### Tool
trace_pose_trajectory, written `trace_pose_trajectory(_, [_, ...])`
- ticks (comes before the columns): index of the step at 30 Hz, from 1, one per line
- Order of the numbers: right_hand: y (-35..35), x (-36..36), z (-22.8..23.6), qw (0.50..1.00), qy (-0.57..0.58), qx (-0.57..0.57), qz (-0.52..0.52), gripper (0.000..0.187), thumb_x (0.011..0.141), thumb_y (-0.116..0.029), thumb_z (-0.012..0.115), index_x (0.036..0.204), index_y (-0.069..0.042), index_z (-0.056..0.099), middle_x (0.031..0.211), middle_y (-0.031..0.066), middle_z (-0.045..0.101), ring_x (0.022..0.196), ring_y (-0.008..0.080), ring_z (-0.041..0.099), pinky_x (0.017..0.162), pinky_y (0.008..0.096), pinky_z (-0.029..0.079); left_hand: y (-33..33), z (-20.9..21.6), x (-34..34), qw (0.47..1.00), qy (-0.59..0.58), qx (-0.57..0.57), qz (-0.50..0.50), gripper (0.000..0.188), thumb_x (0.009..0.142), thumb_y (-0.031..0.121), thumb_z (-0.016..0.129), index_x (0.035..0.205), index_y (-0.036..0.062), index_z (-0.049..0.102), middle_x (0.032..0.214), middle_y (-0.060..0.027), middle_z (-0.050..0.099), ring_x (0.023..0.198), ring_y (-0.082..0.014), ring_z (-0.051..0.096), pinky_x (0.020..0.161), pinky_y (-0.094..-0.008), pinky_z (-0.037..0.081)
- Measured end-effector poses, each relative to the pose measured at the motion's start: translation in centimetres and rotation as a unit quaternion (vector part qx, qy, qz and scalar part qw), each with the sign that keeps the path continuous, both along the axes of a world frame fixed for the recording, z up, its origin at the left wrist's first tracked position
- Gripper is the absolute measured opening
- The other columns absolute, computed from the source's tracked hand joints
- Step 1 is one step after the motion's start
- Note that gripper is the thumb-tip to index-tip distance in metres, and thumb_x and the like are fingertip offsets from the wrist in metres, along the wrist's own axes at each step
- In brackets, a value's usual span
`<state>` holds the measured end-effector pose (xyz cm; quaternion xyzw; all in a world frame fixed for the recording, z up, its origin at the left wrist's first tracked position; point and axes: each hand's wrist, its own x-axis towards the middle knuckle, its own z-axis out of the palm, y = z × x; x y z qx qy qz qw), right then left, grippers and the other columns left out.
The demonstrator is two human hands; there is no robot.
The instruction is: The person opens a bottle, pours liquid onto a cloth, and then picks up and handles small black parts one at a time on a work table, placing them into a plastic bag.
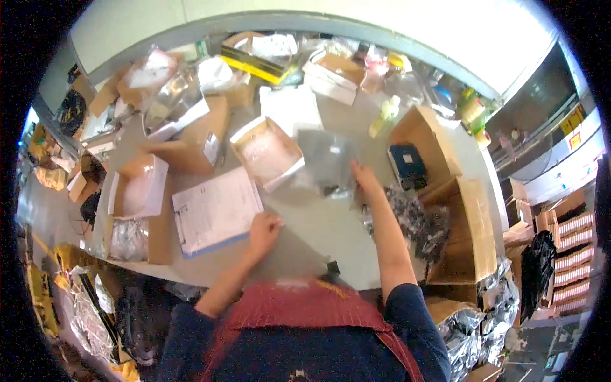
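My right hand [365, 179] pinches the edge of a translucent plastic bag [328, 156] above the middle of the table. Small dark pieces [337, 191] show at the bag's lower edge; whether they lie inside or under it I cannot tell. My left hand [265, 232] is closed with curled fingers, by the right edge of a clipboard with printed sheets [216, 207]. What its fingers hold, if anything, is hidden. Just beyond the clipboard sits an open white-sided box [299, 167] of clear bags. A heap of small dark bagged parts [414, 219] lies right of my right forearm.
An open cardboard carton [468, 223] stands at the right, with a dark blue case [407, 164] beside it. A pale green bottle [386, 114] stands farther back. Boxes with plastic bags [140, 191] fill the left side. A small black piece [333, 267] lies near the front edge.
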<state>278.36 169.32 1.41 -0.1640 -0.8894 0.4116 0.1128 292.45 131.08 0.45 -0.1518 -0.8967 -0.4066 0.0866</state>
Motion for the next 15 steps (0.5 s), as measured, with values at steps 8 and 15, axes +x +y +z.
trace_pose_trajectory(8, [-10.5, -2.5, 2.3, 0.971, -0.032, 0.214, 0.103, 0.042, 0.086, -0.044, 0.061, 0.088, -0.003, 0.072, 0.078, 0.0171, 0.070, 0.074, 0.0336, 0.069, 0.070, 0.0454, 0.052, -5.3, -3.6, -0.8, 0.998, 0.015, 0.023, 0.051, 0.013, 0.081, 0.021, 0.071, 0.082, 0.0079, 0.069, 0.082, -0.0104, 0.058, 0.085, -0.0313, 0.056, 0.074, -0.0409, 0.046])
trace_pose_trajectory(15, [-8.5, -0.3, -2.7, 0.977, -0.191, -0.056, 0.074, 0.054, 0.088, -0.054, 0.062, 0.084, -0.001, 0.071, 0.069, 0.0142, 0.068, 0.070, 0.0242, 0.070, 0.065, 0.0385, 0.055, -4.2, -3.9, -4.0, 0.998, -0.012, 0.036, 0.056, 0.011, 0.081, 0.018, 0.071, 0.085, 0.0076, 0.070, 0.079, -0.0085, 0.057, 0.081, -0.0275, 0.056, 0.069, -0.0384, 0.046])
